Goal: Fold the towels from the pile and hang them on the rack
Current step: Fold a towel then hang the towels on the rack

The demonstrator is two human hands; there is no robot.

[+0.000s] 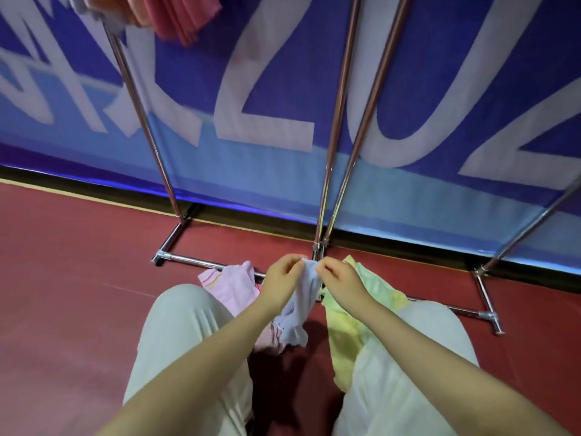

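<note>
A blue banner (283, 89) backs the metal rack (338, 121) on the red floor (63, 278). Near it, a yellow towel (345, 325) lies right, a pink towel (232, 287) left. Left hand (283, 275) and right hand (339, 278) pinch a pale blue towel (297, 313) between them.

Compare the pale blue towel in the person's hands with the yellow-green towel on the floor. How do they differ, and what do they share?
The pale blue towel is pinched at its top edge by the left hand and right hand, hanging down; the yellow-green towel lies untouched on the red floor. The blue one hangs in a narrow bunch; the yellow-green one sprawls, partly hidden by the person's leg. Both are crumpled, unfolded and not yet on the rack.
</note>
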